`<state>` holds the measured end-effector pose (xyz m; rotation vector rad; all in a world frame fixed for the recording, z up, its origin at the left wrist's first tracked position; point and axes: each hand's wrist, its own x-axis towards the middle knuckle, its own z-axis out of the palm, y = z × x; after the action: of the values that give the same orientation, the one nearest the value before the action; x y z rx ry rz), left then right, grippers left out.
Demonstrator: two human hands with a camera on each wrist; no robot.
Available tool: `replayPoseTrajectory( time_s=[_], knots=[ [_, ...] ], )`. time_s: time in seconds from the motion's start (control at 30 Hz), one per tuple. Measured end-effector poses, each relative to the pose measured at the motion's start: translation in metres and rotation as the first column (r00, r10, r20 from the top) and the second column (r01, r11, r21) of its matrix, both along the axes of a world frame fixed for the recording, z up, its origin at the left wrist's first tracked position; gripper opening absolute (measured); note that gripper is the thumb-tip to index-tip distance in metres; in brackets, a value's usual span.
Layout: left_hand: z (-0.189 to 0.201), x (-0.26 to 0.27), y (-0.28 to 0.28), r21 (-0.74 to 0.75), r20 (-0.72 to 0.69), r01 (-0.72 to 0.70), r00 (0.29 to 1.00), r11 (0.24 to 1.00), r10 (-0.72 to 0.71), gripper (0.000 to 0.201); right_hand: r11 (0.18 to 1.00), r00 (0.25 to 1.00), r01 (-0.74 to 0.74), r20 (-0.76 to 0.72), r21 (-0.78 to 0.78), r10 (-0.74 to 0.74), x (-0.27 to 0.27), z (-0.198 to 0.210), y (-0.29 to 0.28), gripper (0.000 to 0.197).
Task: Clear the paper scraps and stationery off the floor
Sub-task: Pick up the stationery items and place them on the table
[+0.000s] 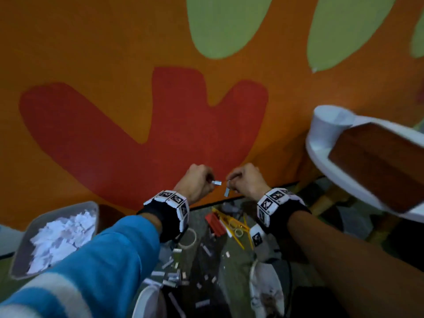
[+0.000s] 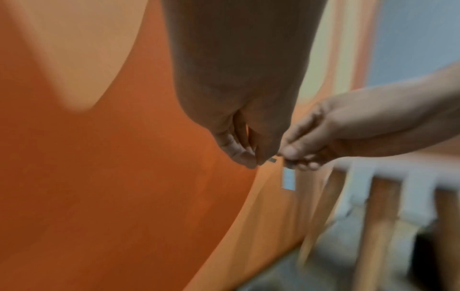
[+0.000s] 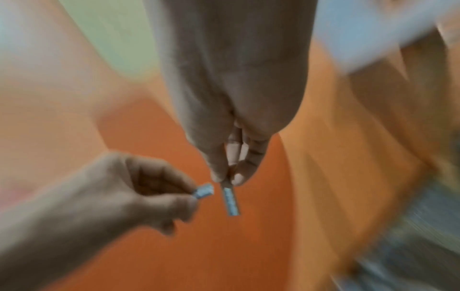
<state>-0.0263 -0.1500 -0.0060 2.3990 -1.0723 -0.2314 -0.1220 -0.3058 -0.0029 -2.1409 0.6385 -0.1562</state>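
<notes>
Left hand (image 1: 197, 182) pinching a short paper scrap (image 1: 216, 182), scrap protruding sideways past thumb and forefinger toward the right hand (image 1: 246, 182). Right hand pinching a longer paper strip (image 1: 226, 193) by its upper end, long axis near vertical, free end hanging down. Both held above the orange mat (image 1: 91, 53), near its edge. Pinched ends hidden by fingertips; wrist views blurred.

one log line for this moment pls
left hand: pinches short paper scrap | right hand: pinches paper strip | bin: holds scraps | floor: scraps, stationery remain
</notes>
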Motion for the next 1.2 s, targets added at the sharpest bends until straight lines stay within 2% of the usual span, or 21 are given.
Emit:
replayPoseTrajectory(
  time_s=[0.07,0.13,0.27,0.4,0.53,0.63,0.8,0.93,1.03,1.1,1.2],
  knots=[
    [0.043,-0.015,-0.011,-0.093,0.041,0.021,0.999,0.995,-0.018,0.008,0.999,0.993,0.025,0.115,-0.025,-0.022,-0.014,0.053,-0.01,0.003],
    [0.076,-0.03,-0.023,-0.169,0.064,0.024,0.998,0.985,-0.013,0.01,0.997,0.978,0.075,0.195,0.014,-0.076,-0.033,0.092,-0.023,0.002],
    [0.12,-0.06,-0.053,-0.28,0.091,0.036,0.996,0.959,-0.011,0.012,0.978,0.917,0.18,0.343,0.106,-0.206,-0.077,0.136,-0.054,0.006],
    [0.139,-0.086,-0.095,-0.345,0.076,0.075,0.996,0.936,-0.052,0.008,0.911,0.807,0.361,0.424,0.199,-0.412,-0.122,0.145,-0.084,0.007],
    [0.14,-0.109,-0.142,-0.411,0.03,0.096,0.995,0.907,-0.091,0.008,0.823,0.701,0.557,0.468,0.113,-0.538,-0.147,0.154,-0.116,0.011],
    [0.138,-0.122,-0.18,-0.424,0.009,0.142,0.988,0.894,-0.152,0.012,0.745,0.653,0.667,0.465,0.022,-0.599,-0.157,0.158,-0.143,0.014],
    [0.138,-0.138,-0.232,-0.465,-0.016,0.158,0.982,0.871,-0.186,0.016,0.651,0.575,0.757,0.417,0.052,-0.703,-0.176,0.156,-0.172,0.015],
    [0.133,-0.144,-0.265,-0.508,-0.053,0.113,0.985,0.854,-0.162,0.019,0.634,0.573,0.772,0.379,0.046,-0.726,-0.18,0.147,-0.189,0.015],
    [0.127,-0.15,-0.279,-0.48,-0.069,0.156,0.974,0.863,-0.214,0.03,0.675,0.645,0.738,0.314,-0.018,-0.697,-0.183,0.139,-0.197,0.01],
    [0.123,-0.149,-0.279,-0.458,-0.069,0.18,0.969,0.87,-0.237,0.039,0.693,0.667,0.721,0.298,-0.025,-0.683,-0.185,0.137,-0.198,0.008],
    [0.118,-0.137,-0.263,-0.476,-0.044,0.166,0.976,0.864,-0.212,0.032,0.744,0.698,0.668,0.336,0.011,-0.632,-0.184,0.142,-0.197,0.007]
  ],
)
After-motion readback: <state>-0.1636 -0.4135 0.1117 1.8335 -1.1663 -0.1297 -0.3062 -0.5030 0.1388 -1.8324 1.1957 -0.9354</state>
